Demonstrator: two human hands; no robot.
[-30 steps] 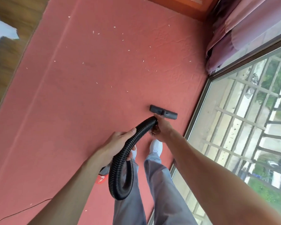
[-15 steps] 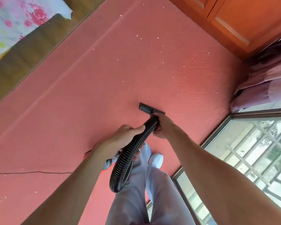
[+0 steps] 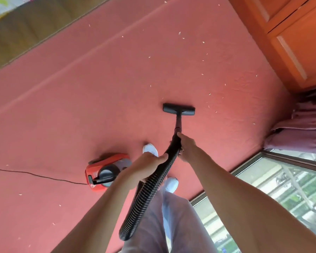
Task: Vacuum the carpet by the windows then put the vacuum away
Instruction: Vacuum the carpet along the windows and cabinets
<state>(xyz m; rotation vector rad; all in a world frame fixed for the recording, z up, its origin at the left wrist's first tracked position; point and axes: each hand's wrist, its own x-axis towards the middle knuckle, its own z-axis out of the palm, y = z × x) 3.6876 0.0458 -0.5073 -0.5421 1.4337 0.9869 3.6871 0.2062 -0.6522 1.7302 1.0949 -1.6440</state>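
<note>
nozzle and hose thrust forward

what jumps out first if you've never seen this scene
The salmon-red carpet fills most of the view, with white specks scattered at its far end. At centre, the left hand and right hand grip a black hose leading to a flat nozzle on the carpet. A small red vacuum sits left of the white shoes; a window runs along the lower right.

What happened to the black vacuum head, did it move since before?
Yes. The vacuum head moved away from the window frame, farther out on the carpet; a second ago it sat right beside that frame.
</note>
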